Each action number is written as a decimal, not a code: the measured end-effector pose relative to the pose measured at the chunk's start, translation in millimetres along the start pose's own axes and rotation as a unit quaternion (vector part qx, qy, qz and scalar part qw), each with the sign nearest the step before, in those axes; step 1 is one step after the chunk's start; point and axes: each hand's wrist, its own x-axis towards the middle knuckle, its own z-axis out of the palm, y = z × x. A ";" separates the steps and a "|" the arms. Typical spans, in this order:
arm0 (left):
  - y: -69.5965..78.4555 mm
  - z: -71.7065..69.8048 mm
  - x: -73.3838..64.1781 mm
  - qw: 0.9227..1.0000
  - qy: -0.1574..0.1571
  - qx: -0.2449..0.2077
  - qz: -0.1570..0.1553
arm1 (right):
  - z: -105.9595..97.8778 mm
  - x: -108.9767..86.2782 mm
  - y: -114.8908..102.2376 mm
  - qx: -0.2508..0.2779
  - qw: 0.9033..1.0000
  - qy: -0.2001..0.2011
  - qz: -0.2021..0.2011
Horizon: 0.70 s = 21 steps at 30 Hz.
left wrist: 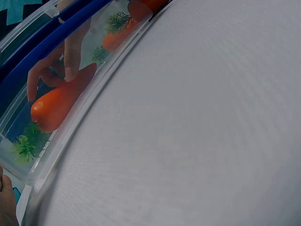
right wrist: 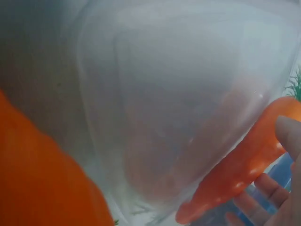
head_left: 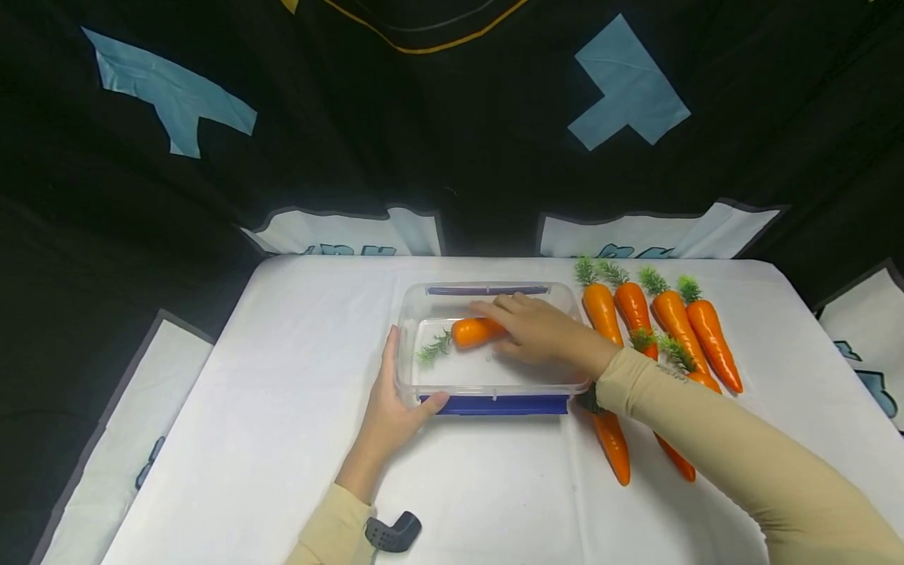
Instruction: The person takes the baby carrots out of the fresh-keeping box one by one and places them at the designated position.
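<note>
A clear plastic container (head_left: pixel 417 377) with blue locking clips stands on the table. Inside it lies one orange carrot (head_left: pixel 472 333), its green top toward the left wall. My right hand (head_left: pixel 533 333) reaches in over the carrot, fingers loosely spread and fingertips at its surface. In the right wrist view, the thumb and fingers lie on either side of the carrot (right wrist: pixel 235 169) without closing round it. My left hand (head_left: pixel 395 404) holds the container's front left corner, thumb over the front rim by the blue clip (head_left: pixel 501 405) and fingers along the left wall.
Several more carrots (head_left: pixel 713 345) lie on the white table (head_left: pixel 297 377) right of the container, some partly hidden under the right forearm (head_left: pixel 706 439). A dark curtain (head_left: pixel 452 141) hangs behind the table. The left wrist wears a dark band (head_left: pixel 392 532).
</note>
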 end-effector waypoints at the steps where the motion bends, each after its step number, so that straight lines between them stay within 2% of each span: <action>1: 0.2 0.1 0.0 1.000 0.000 -0.001 0.001 | 0.4 0.0 -0.1 -0.005 1.000 -0.002 0.001; 12: 0.5 -0.3 -0.5 1.000 -0.005 -0.014 -0.002 | 11.8 -3.1 -2.7 -0.050 0.999 -0.015 -0.010; 21: -1.9 -0.2 -0.2 1.000 -0.006 -0.011 -0.002 | 14.5 -4.8 -2.9 -0.064 0.998 -0.018 -0.013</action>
